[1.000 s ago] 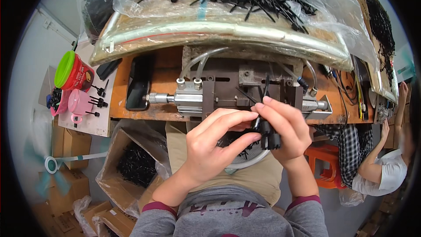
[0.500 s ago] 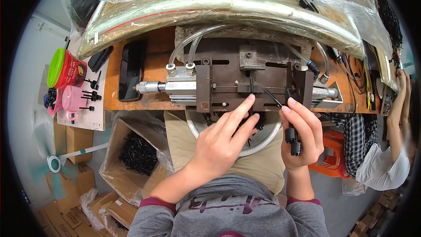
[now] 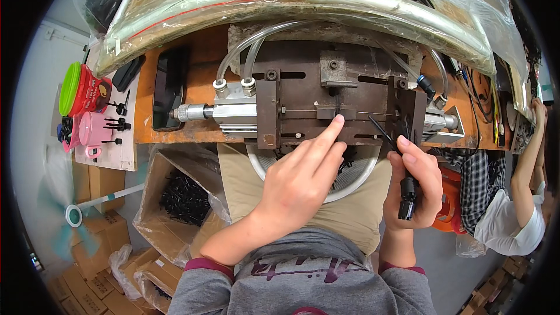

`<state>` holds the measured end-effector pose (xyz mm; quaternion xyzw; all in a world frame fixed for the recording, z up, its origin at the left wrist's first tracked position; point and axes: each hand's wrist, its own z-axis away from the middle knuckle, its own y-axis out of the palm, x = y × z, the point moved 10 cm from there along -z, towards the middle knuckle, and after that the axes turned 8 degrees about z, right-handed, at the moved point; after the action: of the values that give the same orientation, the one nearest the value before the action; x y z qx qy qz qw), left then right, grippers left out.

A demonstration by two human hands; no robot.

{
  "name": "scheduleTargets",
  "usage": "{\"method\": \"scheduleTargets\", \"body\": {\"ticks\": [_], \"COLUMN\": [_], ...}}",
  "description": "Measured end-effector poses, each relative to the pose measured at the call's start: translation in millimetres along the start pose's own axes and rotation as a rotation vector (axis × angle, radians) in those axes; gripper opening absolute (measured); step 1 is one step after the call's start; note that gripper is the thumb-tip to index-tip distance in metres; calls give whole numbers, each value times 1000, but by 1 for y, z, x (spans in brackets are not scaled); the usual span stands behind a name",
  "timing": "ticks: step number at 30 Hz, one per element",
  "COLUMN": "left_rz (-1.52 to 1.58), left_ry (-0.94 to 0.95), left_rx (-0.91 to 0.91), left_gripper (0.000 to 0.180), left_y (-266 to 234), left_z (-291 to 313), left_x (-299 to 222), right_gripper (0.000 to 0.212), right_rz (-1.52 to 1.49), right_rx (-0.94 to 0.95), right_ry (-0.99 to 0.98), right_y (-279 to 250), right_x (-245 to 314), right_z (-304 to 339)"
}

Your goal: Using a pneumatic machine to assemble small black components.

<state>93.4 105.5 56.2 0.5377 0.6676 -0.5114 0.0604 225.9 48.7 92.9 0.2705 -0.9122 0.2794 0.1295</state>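
The index finger of my left hand (image 3: 297,181) stretches to the small dark block (image 3: 328,112) in the middle of a brown metal fixture (image 3: 303,96). Its other fingers reach forward as well, and I see nothing gripped in them. A thin black piece stands in the slot of that block, just ahead of the fingertip. To the right, my right hand (image 3: 421,178) is closed around black plastic stems with thick heads (image 3: 408,198). One thin stem (image 3: 382,129) points up and left toward the block. How many pieces lie in the palm is partly hidden.
Air cylinders (image 3: 235,115) with clear hoses flank the fixture. A white basket (image 3: 344,197) of black parts sits at my lap. Left are a phone (image 3: 169,90), a pink cup (image 3: 92,129) and a carton (image 3: 153,213). A spinning fan (image 3: 73,216) stands left; another person (image 3: 507,221) works at right.
My left fingertip has come onto the block, and its fingers have drawn closer together. My right hand has moved right, carrying the black stems away from the block. The view has shifted slightly.
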Motion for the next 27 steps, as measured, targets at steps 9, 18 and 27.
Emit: {"method": "scheduleTargets", "body": {"ticks": [9, 18, 27], "left_rz": [1425, 681, 408], "left_ry": [-722, -234, -127], "left_rx": [-55, 76, 42], "left_gripper": [61, 32, 38], "left_y": [9, -17, -25], "left_z": [42, 17, 14], "left_x": [23, -7, -3], "right_gripper": [25, 33, 32], "right_rz": [58, -1, 131], "right_rx": [132, 237, 240], "right_ry": [-128, -161, -162], "right_y": [11, 19, 24], "right_x": [13, 32, 21], "right_z": [2, 4, 2]}}
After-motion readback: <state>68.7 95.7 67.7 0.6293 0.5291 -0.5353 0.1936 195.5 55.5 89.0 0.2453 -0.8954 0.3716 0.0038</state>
